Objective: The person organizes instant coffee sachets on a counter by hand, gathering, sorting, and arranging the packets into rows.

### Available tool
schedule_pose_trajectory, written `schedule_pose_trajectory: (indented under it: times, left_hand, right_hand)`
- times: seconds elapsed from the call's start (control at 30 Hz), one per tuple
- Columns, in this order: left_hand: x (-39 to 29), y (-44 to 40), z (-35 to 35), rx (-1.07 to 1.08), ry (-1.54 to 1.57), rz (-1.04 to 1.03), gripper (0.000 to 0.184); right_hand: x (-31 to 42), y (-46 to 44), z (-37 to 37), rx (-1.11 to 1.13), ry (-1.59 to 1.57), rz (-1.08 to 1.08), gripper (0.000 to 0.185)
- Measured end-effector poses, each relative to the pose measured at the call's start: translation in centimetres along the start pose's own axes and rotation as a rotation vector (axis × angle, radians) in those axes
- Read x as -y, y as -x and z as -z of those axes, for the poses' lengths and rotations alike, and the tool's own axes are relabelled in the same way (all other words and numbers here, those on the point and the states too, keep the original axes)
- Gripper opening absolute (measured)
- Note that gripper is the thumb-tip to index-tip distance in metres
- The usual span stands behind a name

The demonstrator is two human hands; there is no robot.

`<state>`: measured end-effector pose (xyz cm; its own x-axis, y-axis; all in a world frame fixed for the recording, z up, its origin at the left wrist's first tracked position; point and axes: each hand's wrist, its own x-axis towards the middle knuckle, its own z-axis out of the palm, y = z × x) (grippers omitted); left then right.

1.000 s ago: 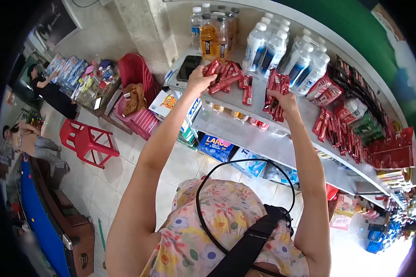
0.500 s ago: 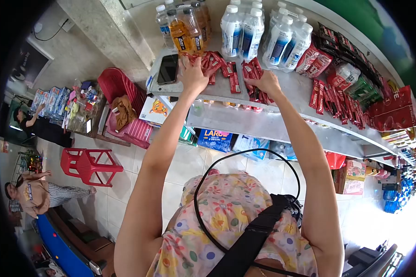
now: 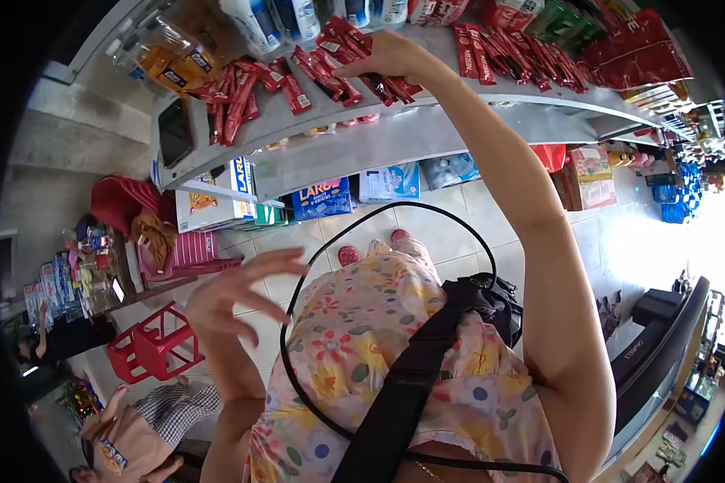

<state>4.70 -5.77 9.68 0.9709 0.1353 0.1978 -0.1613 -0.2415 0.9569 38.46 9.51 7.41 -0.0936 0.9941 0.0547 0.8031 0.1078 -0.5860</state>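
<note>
My left hand (image 3: pixel 246 294) hangs in the air in front of my floral clothing, fingers spread and holding nothing. On the grey shelf (image 3: pixel 270 125), my right hand (image 3: pixel 395 60) is closed over a bunch of red stick sachets (image 3: pixel 345 40), with its fingertips partly hidden. Loose red sachets (image 3: pixel 238 101) lie in a heap to the left, and a few more (image 3: pixel 324 76) sit between that heap and my right hand. A phone (image 3: pixel 175 130) rests near the shelf's left end.
Behind the sachets stand amber drink bottles (image 3: pixel 173 68) and white bottles (image 3: pixel 254 24). A row of red Nescafé sachets (image 3: pixel 524 56) and a large red bag (image 3: pixel 640 52) lie to the right. Boxes (image 3: pixel 322 199) sit underneath. A red plastic stool (image 3: pixel 157 342) and two other people are at the left.
My left hand has come off the left heap of sachets and swung down toward my body, opening. My right hand stays at the sachets. The view has turned and shifted.
</note>
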Motion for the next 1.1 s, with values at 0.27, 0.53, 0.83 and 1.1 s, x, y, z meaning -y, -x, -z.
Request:
schedule_pose_trajectory:
  times: [0.27,0.53,0.83,1.1]
  left_hand:
    - [-3.0,-6.3,-3.8,-0.102,-0.093,-0.012,0.015]
    - [1.2,-17.9,-8.0,-0.28,-0.304,0.093,0.015]
    - [7.2,-22.4,-10.1,-0.365,0.047,0.147,0.006]
    - [0.3,-18.1,-7.9,-0.304,-0.064,0.087,0.015]
  right_hand:
    - [-2.9,0.2,1.8,0.013,-0.19,0.14,0.054]
    - [-7.7,0.8,7.0,0.144,-0.189,0.121,0.049]
    - [-10.5,-0.2,8.1,0.246,-0.735,-0.103,0.033]
    - [-9.0,-1.8,3.7,0.529,-1.104,-0.298,0.028]
